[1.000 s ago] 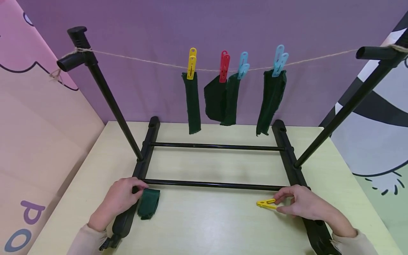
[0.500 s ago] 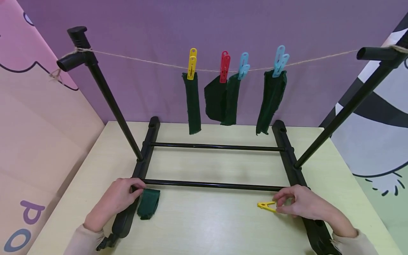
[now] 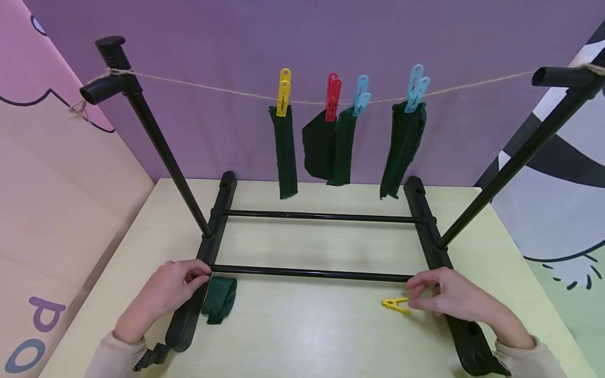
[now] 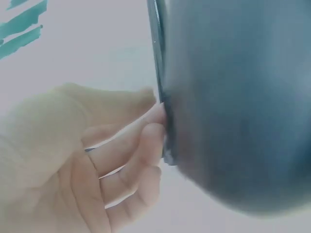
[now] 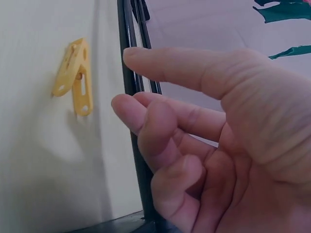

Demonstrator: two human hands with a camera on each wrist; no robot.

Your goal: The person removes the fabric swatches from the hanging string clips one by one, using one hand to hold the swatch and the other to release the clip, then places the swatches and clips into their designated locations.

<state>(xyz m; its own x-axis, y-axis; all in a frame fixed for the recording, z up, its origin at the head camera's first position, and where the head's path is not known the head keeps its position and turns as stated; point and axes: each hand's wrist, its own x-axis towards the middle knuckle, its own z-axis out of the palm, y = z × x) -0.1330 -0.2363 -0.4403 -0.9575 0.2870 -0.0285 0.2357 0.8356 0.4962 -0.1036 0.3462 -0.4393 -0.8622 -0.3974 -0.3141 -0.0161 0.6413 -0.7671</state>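
In the head view, my left hand (image 3: 167,289) is at the black rack's left foot, just left of a folded dark green cloth (image 3: 219,299) on the table. Its fingers are loosely bent, and no cloth shows between them. A large blurred dark shape (image 4: 238,97) covers much of the left wrist view beside the fingertips. My right hand (image 3: 454,294) hovers by the rack's right foot, with thumb and fingers apart and nothing between them. Just left of its fingertips, a yellow clothespin (image 3: 396,305) lies on the table; the right wrist view shows this clothespin (image 5: 75,77) apart from the hand.
A string (image 3: 203,89) runs between the black rack's posts (image 3: 165,157). Green cloth strips (image 3: 284,152) hang from it by yellow, red (image 3: 333,97) and light blue (image 3: 416,89) clothespins. Crossbars (image 3: 307,272) join the rack's feet. A purple wall (image 3: 212,42) stands behind.
My right hand has let go of the yellow clothespin, which now lies apart from the fingers. The left hand has drawn slightly left, off the green cloth, whose folds have loosened a little.
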